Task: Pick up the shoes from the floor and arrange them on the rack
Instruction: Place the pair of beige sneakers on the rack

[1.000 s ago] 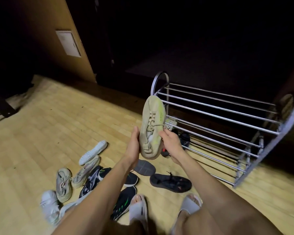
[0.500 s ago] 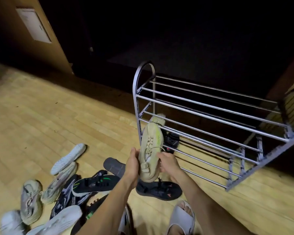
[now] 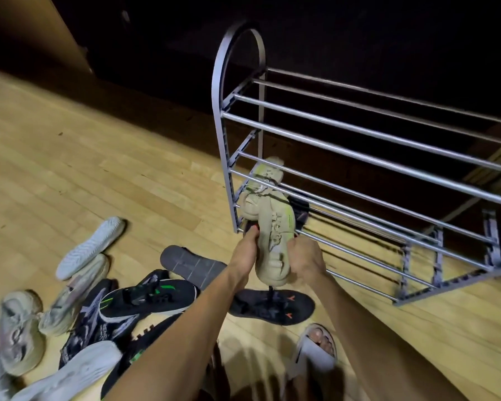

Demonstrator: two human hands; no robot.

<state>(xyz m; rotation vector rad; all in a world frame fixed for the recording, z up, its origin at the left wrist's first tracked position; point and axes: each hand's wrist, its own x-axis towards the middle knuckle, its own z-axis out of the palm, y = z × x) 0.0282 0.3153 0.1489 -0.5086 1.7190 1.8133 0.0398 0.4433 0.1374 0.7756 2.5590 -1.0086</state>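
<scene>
A beige sneaker with yellow-green accents (image 3: pixel 274 238) is held between my left hand (image 3: pixel 245 253) and my right hand (image 3: pixel 304 257), toe pointing at the rack's lower left corner. Its matching sneaker (image 3: pixel 262 180) lies on a lower tier of the grey metal shoe rack (image 3: pixel 359 131), next to a dark shoe (image 3: pixel 300 211). On the wooden floor at the left lies a pile of shoes: a black sneaker with green marks (image 3: pixel 148 298), pale sneakers (image 3: pixel 19 328) and a white sole-up shoe (image 3: pixel 91 246). A black sandal (image 3: pixel 272 306) lies below my hands.
A dark grey sole-up slipper (image 3: pixel 191 264) lies left of my hands. My foot in a white slide (image 3: pixel 315 347) stands near the bottom edge. Behind the rack the room is dark. A wooden door or panel (image 3: pixel 26 18) is at the top left.
Both hands have carried the beige sneaker down and forward, from in front of the top bars to the rack's lower left tier. The camera has moved closer and lower.
</scene>
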